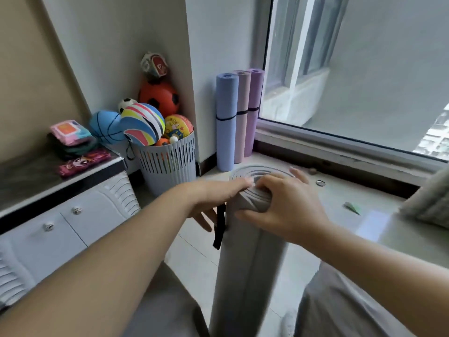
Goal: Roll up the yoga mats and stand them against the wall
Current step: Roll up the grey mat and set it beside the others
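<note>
grey mat (245, 263) is rolled and upright on the floor tiles between the person's knees, top end at hand height, probably so the roll can be squared and strapped before it joins the others. its bottom end is cut off by the lower frame edge, so i cannot tell how it sits on the floor.

three rolled mats, blue (226, 122), pink (243, 113) and purple (254, 103), stand upright in the corner where the wall meets the window frame, each banded with a dark strap. judging by that, one mat is left.

basket of balls (170, 159) sits left of that corner against the wall; not in the way.

right hand (281, 205) is clenched around the top end of the grey mat, thumb on the near side, holding the coil tight.

left hand (213, 198) lies flat with fingers extended over the rim, tips motion-blurred; a black strap (220, 227) hangs under its palm. cannot tell whether it is pinched or just draped, or whether it is attached to the mat.

small ring (320, 183) and green scrap (352, 207) on the sill ledge, too small to identify.
</note>
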